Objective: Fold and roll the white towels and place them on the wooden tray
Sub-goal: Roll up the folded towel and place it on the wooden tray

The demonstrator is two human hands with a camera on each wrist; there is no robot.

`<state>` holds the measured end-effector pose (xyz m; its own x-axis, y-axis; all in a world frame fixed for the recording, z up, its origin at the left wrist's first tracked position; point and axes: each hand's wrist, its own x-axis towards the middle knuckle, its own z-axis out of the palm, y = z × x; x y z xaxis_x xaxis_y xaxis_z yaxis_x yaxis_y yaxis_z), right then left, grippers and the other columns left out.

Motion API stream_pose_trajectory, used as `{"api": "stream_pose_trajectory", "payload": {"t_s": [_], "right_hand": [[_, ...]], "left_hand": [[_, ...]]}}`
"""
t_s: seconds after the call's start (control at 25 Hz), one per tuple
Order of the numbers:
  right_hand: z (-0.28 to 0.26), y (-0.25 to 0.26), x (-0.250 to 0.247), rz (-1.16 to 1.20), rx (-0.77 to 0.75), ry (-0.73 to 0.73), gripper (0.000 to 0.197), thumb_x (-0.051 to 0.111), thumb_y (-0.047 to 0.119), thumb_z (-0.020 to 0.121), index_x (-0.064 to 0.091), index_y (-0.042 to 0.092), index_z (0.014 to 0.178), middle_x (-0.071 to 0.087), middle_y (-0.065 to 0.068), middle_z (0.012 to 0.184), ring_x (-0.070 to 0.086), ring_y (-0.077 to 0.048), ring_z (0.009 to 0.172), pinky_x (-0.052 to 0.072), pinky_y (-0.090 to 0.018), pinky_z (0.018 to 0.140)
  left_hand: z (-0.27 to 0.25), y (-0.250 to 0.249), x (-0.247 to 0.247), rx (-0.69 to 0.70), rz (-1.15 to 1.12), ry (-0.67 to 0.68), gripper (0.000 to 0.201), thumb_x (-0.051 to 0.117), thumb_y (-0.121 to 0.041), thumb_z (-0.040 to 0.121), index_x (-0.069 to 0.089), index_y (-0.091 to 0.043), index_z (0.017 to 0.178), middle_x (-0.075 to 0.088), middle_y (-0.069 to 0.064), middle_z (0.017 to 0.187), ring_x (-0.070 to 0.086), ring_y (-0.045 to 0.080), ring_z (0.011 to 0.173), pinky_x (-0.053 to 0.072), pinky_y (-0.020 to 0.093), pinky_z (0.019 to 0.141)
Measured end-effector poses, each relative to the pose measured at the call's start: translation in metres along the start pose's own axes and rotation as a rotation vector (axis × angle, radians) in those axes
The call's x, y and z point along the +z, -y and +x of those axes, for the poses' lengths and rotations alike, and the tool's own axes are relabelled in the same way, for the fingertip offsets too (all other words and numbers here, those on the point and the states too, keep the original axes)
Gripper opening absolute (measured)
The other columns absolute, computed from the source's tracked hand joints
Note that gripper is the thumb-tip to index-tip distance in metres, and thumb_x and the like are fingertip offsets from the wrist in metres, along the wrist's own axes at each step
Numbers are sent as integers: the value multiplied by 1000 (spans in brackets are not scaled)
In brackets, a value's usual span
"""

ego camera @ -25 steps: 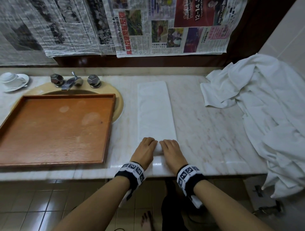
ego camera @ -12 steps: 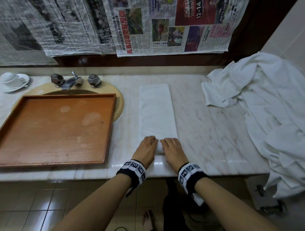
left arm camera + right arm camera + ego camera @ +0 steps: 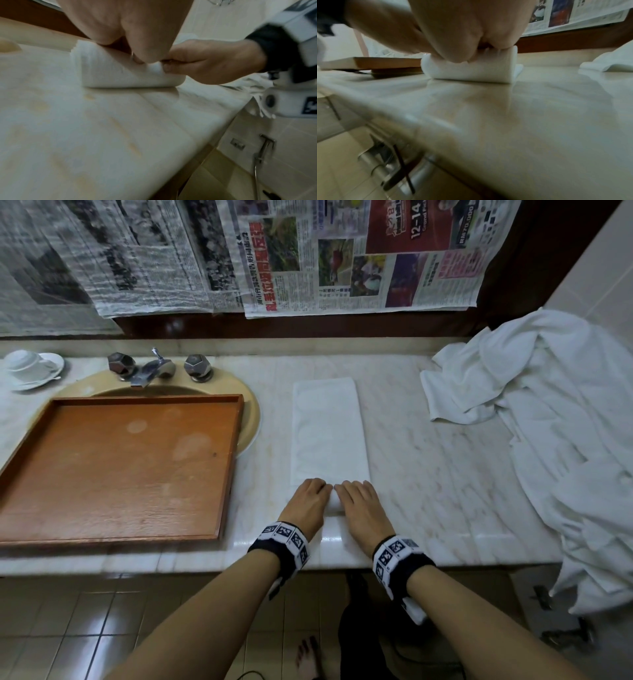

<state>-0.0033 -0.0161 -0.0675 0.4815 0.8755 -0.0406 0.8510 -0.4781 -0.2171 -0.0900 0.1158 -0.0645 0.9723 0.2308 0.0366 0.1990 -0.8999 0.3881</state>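
- Marble worktop under taped newspaper, with a sink at its left.
- Your left hand and right hand sit side by side on the near end of the folded towel, fingers curled over the roll and gripping it.
- Both wrist views confirm a short, tight cylinder under your fingers, with its free length lying flat toward the wall.
- Change noted: against the frames of a second ago, your hands have advanced slightly up the strip and the flat portion has shortened. Rolling is under way but early; most of the length is not yet wound.
- Wooden tray lies across the sink, left of the towel and near it. No towels are on it.
- Pile of loose towels is heaped at the right end, spilling over the edge; these appear unfolded.
- Risk, in my judgement: uneven pressure between your hands may cone the roll.
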Motion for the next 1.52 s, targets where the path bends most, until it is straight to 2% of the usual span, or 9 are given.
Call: {"api": "stream_pose_trajectory", "payload": {"t_s": [0.24,0.4,0.52,0.72,0.88,1.04,1.16,1.32,1.52], "right_hand": [[19,0,-13,51,46,129,32,41,9,96,53,13,125,55,-6,122,46,-26,114,31,-33,99],[-7,12,-2,20,21,-60,45,38,1,79,57,3,119,56,-14,115,54,-32,105,45,-45,99],[-11,9,2,-5,31,-6,57,25,5,78,55,1,126,57,-15,120,54,-33,112,41,-50,106],[24,-1,-16,28,21,129,38,36,12,96,50,14,132,55,-7,126,48,-28,119,28,-36,105],[14,4,-13,23,42,121,43,47,5,91,47,10,134,50,-10,130,46,-30,120,29,-38,109],[-15,9,5,-34,16,-20,57,38,1,76,50,-3,131,54,-19,126,53,-36,118,34,-51,111],[0,4,-7,30,17,20,55,38,-1,79,47,3,133,52,-12,127,47,-30,121,25,-43,116],[11,-1,-16,73,49,105,39,48,2,85,51,12,123,53,-5,120,48,-24,113,29,-30,103],[-10,9,-4,17,87,-17,44,50,0,79,57,2,122,58,-14,118,56,-31,109,41,-43,105]], "left_hand": [[-44,-12,18,88,-20,-189,53,60,14,67,57,3,119,57,16,113,48,28,105,46,34,95],[-21,-3,5,45,-16,-98,41,56,10,73,63,0,112,60,13,108,56,28,102,48,31,89],[-2,-4,-5,-22,-1,23,41,52,7,83,59,-3,122,57,11,120,50,28,115,42,28,93],[-29,-11,7,46,61,-183,53,68,8,67,59,0,119,58,15,115,51,29,106,47,36,96],[-40,-5,19,53,53,-180,50,41,5,74,59,3,120,58,18,119,48,32,110,45,40,100],[-22,-2,8,54,67,-112,50,60,9,62,64,0,111,61,14,109,56,32,102,41,33,99],[-7,-9,-2,-33,69,-31,50,56,9,68,61,-1,116,58,14,116,53,33,111,40,38,103],[-31,-19,10,18,86,-177,59,60,13,62,58,2,120,58,18,117,54,33,108,46,38,99],[-37,-14,21,95,110,-216,51,35,2,72,62,5,115,59,18,112,48,31,105,37,37,101]]}}
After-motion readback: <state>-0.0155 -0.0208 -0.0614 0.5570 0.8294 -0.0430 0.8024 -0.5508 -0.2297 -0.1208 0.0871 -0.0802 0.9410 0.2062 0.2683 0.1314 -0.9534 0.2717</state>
